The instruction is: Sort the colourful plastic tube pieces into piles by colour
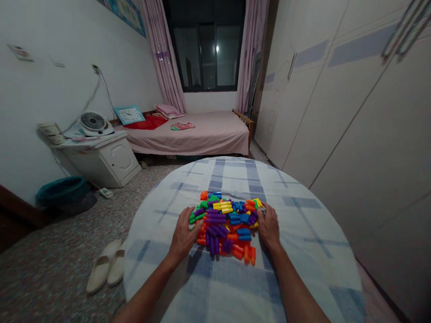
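A heap of small plastic building pieces (226,222) in purple, blue, orange, yellow and green lies on a round table covered with a white and blue checked cloth (303,242). My left hand (184,234) rests on the cloth against the heap's left side, fingers stretched out toward the pieces. My right hand (268,226) lies against the heap's right side, fingers flat and slightly spread. Neither hand holds a piece.
A pink bed (202,130) stands at the back under a dark window. A white bedside cabinet (104,159) with a fan is on the left, a teal basin (62,190) beside it. White slippers (107,267) lie on the floor. Wardrobe doors (353,112) line the right.
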`<state>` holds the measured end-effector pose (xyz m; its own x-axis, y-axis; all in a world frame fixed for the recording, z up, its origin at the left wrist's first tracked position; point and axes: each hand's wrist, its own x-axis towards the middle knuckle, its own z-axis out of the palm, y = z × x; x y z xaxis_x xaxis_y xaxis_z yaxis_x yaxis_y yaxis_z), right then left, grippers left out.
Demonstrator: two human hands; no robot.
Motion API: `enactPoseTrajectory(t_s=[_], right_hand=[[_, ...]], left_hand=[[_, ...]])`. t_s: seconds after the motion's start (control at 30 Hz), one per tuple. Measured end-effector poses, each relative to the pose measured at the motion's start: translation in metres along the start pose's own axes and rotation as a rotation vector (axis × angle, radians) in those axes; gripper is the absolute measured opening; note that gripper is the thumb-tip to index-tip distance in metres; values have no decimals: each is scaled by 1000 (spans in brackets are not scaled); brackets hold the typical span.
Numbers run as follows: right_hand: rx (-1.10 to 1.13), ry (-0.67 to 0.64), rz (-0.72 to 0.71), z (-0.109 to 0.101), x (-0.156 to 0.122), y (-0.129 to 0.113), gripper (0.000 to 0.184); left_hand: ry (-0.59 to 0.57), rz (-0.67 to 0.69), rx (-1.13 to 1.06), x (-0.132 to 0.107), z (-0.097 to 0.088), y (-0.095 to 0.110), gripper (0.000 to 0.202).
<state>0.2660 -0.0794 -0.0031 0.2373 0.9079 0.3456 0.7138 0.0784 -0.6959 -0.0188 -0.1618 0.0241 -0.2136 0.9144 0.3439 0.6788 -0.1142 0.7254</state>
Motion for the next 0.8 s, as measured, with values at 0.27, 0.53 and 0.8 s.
enactPoseTrajectory(t_s=[0.27, 0.53, 0.8], right_hand=[[-194, -220, 48, 2, -5, -18, 53], [178, -305, -16, 11, -4, -38, 52], [476, -464, -86, 10, -10, -77, 51]], left_hand=[[44, -179, -66, -10, 44, 20, 68], [86, -173, -48, -3, 65, 48, 63], [151, -98, -302, 11, 79, 35, 45]])
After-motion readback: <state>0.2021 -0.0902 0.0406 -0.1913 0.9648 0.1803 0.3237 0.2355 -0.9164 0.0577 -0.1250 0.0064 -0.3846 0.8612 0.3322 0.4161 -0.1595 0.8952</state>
